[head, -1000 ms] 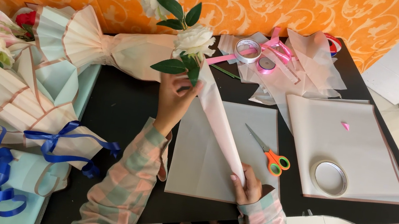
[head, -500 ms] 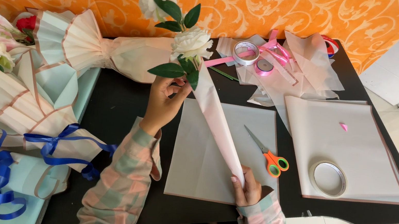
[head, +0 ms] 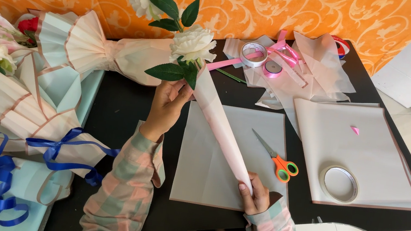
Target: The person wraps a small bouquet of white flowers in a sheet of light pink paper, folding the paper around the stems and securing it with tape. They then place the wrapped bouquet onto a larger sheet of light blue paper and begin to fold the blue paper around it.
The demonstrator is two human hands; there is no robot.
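A single white, full-petalled flower with dark green leaves stood wrapped in a long, narrow cone of pale pink paper. The cone was held off the black table, slanting from upper left to lower right, its wide mouth uppermost and its point lowest. The bloom and leaves rose out of the mouth; one leaf spread to the left below the bloom and two more stood above it on a thin stem. The left hand gripped the cone just under the flower, beside the lowest leaf. The right hand pinched the pointed tip, over the lower right corner of a flat pale paper sheet.
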